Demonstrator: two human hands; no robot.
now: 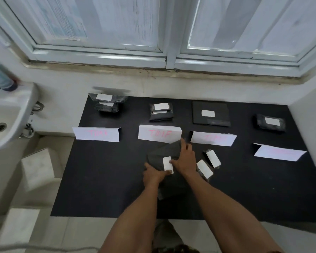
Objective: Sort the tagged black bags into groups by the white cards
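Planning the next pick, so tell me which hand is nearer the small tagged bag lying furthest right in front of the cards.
Right. The right hand rests on the large black bag, just left of that small bag. The left hand grips its near-left edge, farther off.

Four white cards stand in a row on the dark surface (pixel 108 179), each with pink handwriting. The leftmost card (pixel 97 134) seems to begin "TH"; the rest is blurred. The second card (pixel 159 134) reads roughly "TIMF", its last letters uncertain. The third card (pixel 212 138) bears pink strokes too faint to read, and on the rightmost card (pixel 279 152) the writing barely shows. The white tag (pixel 167 163) on the black bag (pixel 164 150) in the middle shows no legible print. Paper (pixel 62 19) behind the window pane carries fine printed lines, too blurred to read.
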